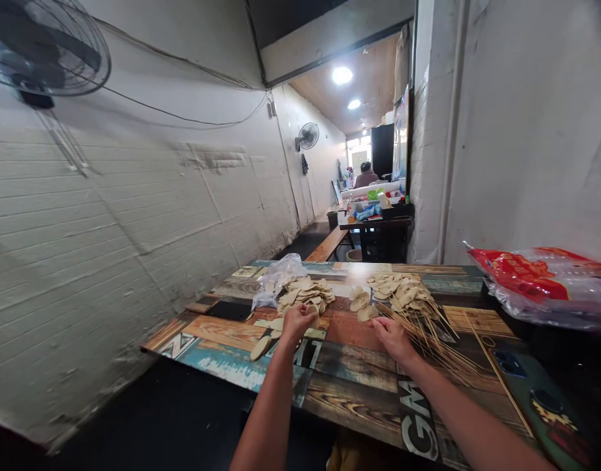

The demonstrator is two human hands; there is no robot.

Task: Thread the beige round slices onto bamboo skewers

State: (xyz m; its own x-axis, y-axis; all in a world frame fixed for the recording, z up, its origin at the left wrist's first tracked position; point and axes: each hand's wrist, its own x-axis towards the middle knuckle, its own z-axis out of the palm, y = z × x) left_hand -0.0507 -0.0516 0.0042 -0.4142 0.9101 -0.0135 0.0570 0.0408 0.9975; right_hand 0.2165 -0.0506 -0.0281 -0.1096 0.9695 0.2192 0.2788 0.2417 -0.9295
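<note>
My left hand is closed, its fingertips pinching a thin, pale, oval slice. Just beyond it lies a heap of similar slices, and a few loose ones rest on the table to its left. My right hand is also closed, thumb and forefinger pressed together. Its fingertips meet the edge of a small cluster of slices; whether they grip a slice or a thin stick is too small to tell. Beside that hand, many thin wooden skewers fan out, with a pile of slices at their far ends.
A crumpled clear plastic bag sits behind the left heap. On the right are a red-and-clear plastic package and a phone in a green case. A bench and a cluttered table stand beyond; a person is farther back.
</note>
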